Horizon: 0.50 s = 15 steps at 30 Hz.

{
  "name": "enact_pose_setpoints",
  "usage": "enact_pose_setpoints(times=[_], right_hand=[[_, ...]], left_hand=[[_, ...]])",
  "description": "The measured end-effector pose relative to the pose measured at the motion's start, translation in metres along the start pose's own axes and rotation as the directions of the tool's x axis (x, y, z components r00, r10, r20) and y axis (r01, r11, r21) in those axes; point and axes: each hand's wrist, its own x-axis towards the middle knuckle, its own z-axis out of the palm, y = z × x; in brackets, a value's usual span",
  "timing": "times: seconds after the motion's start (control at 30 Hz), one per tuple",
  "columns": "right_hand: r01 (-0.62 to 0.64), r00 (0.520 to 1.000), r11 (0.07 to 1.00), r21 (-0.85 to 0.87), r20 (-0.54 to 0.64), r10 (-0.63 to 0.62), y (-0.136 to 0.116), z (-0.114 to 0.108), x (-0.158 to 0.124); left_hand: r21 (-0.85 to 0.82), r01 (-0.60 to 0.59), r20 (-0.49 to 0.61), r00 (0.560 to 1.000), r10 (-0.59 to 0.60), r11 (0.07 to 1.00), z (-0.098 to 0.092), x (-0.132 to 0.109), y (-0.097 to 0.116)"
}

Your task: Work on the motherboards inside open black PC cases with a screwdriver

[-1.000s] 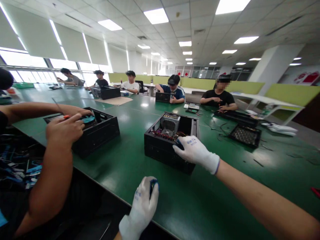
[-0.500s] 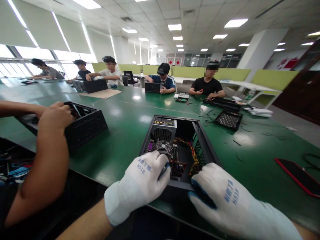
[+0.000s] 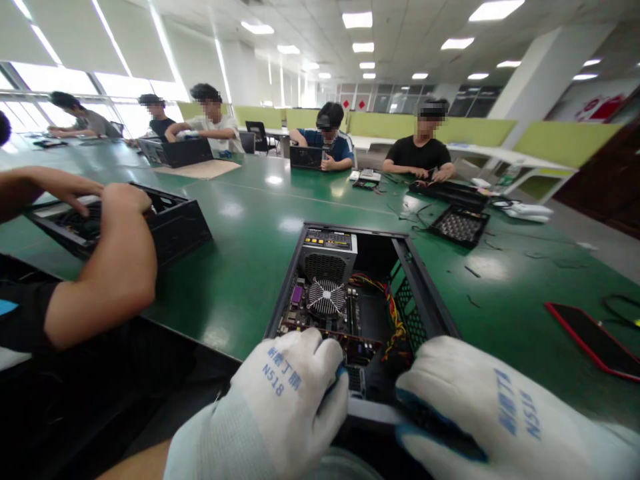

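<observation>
An open black computer case (image 3: 434, 288) lies in front of me at the table's near edge. In it sit a power supply (image 3: 327, 257), a round finned cooler (image 3: 326, 297), a motherboard and a bundle of coloured cables (image 3: 394, 307). My left hand (image 3: 295, 393), in a white glove with blue-coated fingers, is closed at the near left part of the case; what its fingers pinch is hidden. My right hand (image 3: 463, 400), gloved alike, grips the near right corner of the case, thumb outside the wall and fingers over the rim.
At my left, a co-worker's arms (image 3: 123, 247) reach into another black case (image 3: 180, 230). A red-edged black panel (image 3: 595, 340) lies at right on the green table (image 3: 235, 260). Beyond are a black tray (image 3: 459, 225), loose cables and several people at work across the table.
The case and both my hands have come closer to me, and the view has shifted slightly. The co-worker's arms at left have moved within their case.
</observation>
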Motion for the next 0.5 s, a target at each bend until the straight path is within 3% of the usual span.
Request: enact_pose_setpoints(times=[0.1, 0.2, 0.37, 0.5], right_hand=[[-0.011, 0.990, 0.999, -0.036, 0.140, 0.016, 0.016, -0.001, 0.037], [0.004, 0.970, 0.986, -0.166, 0.239, 0.036, 0.034, 0.013, 0.084], [0.047, 0.853, 0.944, -0.326, 0.505, 0.131, 0.051, 0.053, 0.144], [0.092, 0.800, 0.927, -0.364, 0.581, 0.149, 0.053, 0.084, 0.170]], left_hand=[[0.003, 0.000, -0.005, 1.000, 0.000, 1.000, -0.002, 0.000, 0.001], [-0.004, -0.002, -0.015, 1.000, 0.002, 1.000, -0.002, -0.001, 0.001], [-0.012, 0.005, -0.038, 0.999, -0.005, 1.000, 0.000, -0.003, 0.001], [-0.003, -0.006, -0.062, 0.998, 0.006, 1.000, 0.002, -0.002, -0.001]])
